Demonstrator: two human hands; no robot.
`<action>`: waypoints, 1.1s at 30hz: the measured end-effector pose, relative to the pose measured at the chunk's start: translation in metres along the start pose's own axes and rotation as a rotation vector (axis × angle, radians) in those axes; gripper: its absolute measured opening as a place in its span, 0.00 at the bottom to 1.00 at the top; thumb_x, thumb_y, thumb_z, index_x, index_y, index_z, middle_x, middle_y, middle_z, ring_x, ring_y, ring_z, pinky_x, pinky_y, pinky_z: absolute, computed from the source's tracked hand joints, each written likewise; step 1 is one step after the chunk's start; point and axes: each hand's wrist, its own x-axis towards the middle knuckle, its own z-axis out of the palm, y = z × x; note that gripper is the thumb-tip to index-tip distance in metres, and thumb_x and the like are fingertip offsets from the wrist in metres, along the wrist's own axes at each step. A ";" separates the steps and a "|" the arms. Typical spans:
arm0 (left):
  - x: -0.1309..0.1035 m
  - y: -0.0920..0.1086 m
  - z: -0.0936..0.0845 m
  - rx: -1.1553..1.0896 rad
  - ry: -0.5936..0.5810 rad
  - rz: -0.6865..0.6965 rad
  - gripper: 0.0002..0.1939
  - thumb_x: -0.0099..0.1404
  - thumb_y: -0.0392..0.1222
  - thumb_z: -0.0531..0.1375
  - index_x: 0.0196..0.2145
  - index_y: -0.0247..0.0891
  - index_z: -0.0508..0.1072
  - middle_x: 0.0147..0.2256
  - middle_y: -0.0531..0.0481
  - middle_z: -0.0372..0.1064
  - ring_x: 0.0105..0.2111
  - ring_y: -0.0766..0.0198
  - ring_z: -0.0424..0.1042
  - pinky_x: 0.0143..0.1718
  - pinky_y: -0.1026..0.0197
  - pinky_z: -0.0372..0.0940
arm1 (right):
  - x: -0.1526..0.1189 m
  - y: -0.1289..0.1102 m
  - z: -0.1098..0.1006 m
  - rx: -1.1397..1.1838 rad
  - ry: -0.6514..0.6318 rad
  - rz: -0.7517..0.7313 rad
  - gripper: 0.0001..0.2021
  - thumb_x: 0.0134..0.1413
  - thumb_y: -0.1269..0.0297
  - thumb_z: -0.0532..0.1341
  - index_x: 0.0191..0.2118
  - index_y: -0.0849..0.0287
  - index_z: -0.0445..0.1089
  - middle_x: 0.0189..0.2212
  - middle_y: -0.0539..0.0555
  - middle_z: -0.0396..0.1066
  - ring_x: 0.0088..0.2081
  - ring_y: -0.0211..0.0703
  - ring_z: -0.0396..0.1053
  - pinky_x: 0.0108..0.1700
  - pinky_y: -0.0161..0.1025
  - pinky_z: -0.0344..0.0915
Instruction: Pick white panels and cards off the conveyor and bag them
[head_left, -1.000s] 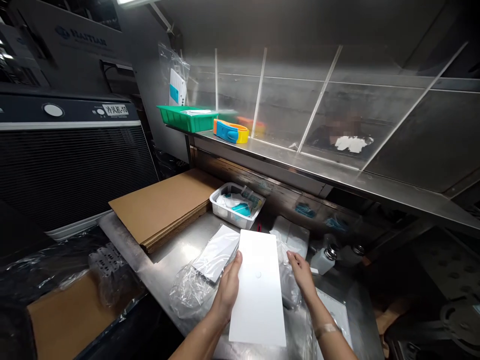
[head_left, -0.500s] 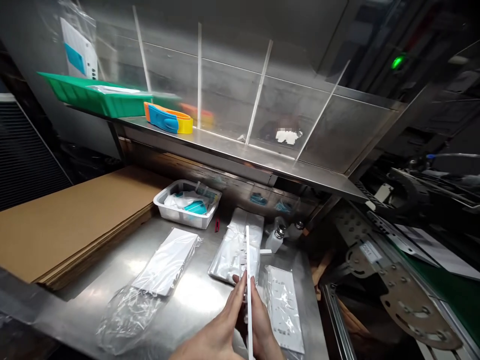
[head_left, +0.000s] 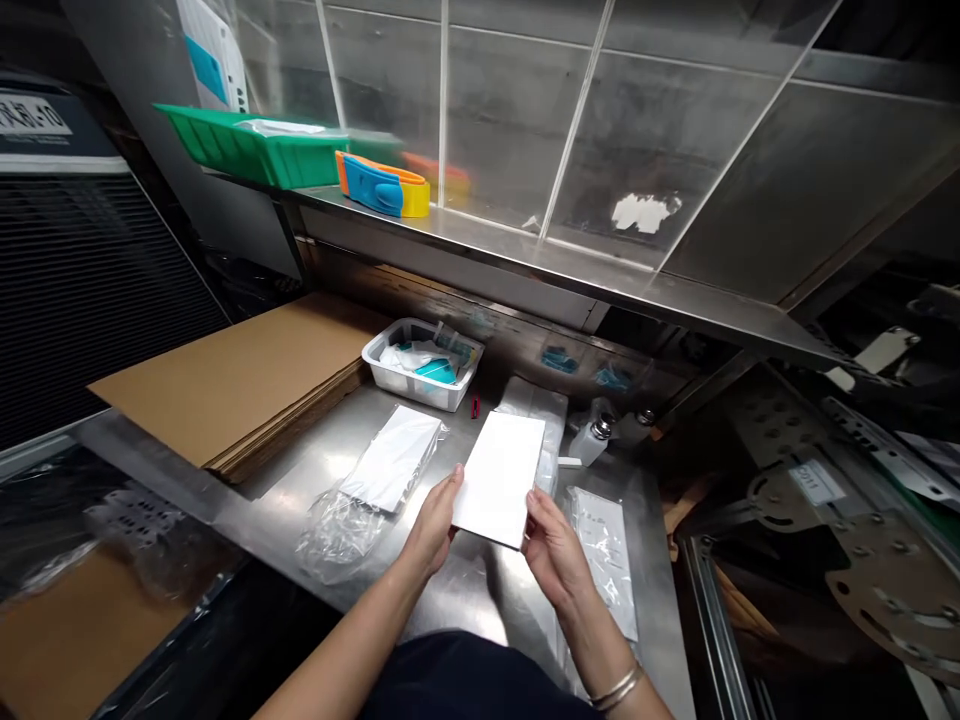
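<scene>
A flat white rectangular panel (head_left: 501, 478) is held between my two hands, its plain broad face turned up toward me. My left hand (head_left: 435, 520) grips the panel's left edge with the thumb on top. On the opposite edge, my right hand (head_left: 553, 545) grips it with fingers partly hidden beneath. Behind the panel lies a stack of clear plastic bags (head_left: 534, 402), partly covered by it. To the left rests a white panel in a clear bag (head_left: 394, 458). Near my right forearm is another bagged white panel (head_left: 606, 550), with small holes or marks on it.
A white bin (head_left: 412, 385) with scraps, a small red tool (head_left: 475, 407) and a pump bottle (head_left: 589, 440) stand at the back of the metal table (head_left: 457, 600). Cardboard sheets (head_left: 247, 370) are stacked left. A metal shelf (head_left: 510, 245) overhangs, carrying a green tray (head_left: 262, 150).
The panel has turned from edge-on to face up. My hands have moved from its two faces to its opposite side edges. The head view has tilted down and swung left.
</scene>
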 end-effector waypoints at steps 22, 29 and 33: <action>0.009 -0.039 -0.042 0.181 0.170 -0.120 0.39 0.58 0.67 0.48 0.54 0.31 0.60 0.53 0.33 0.60 0.52 0.49 0.60 0.50 0.49 0.55 | -0.021 0.010 0.013 -0.283 -0.174 0.029 0.17 0.36 0.61 0.71 0.33 0.59 0.68 0.28 0.50 0.72 0.26 0.36 0.66 0.27 0.34 0.65; -0.007 -0.018 -0.016 0.137 -0.090 -0.014 0.39 0.58 0.57 0.57 0.62 0.50 0.44 0.60 0.43 0.51 0.57 0.53 0.56 0.53 0.52 0.54 | -0.025 0.007 0.014 -0.310 -0.204 0.050 0.17 0.37 0.61 0.70 0.36 0.59 0.69 0.26 0.49 0.69 0.25 0.34 0.63 0.24 0.31 0.61; -0.006 -0.009 0.001 0.152 -0.110 0.009 0.48 0.55 0.50 0.62 0.63 0.48 0.36 0.54 0.40 0.57 0.49 0.53 0.65 0.48 0.53 0.59 | -0.026 0.009 0.016 -0.360 -0.239 -0.016 0.17 0.41 0.61 0.68 0.39 0.58 0.68 0.29 0.50 0.70 0.29 0.36 0.66 0.30 0.32 0.62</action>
